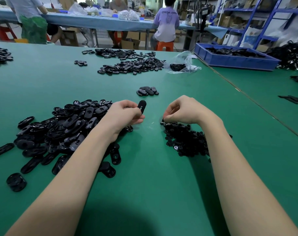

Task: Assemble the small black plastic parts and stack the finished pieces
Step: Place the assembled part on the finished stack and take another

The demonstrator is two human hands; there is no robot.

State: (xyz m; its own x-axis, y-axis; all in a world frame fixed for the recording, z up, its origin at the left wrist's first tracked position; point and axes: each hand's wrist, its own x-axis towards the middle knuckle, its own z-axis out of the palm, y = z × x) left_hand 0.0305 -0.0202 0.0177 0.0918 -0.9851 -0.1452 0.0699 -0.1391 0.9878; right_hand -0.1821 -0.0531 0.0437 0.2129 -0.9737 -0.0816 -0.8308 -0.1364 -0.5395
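Note:
My left hand (126,113) holds a black oval plastic piece (142,106) upright between thumb and fingers, above the green table (144,176). A big heap of the same oval pieces (59,132) lies to its left. My right hand (182,110) has its fingers curled down onto the near top of a pile of small round black parts (185,140) and pinches one of them at the pile's edge. A small cluster of finished oval pieces (147,91) sits just beyond both hands.
More oval pieces are spread at the table's far middle (131,63), with a clear plastic bag of parts (180,65) beside them. A blue bin (235,57) stands at the back right. Several people work at a blue table behind.

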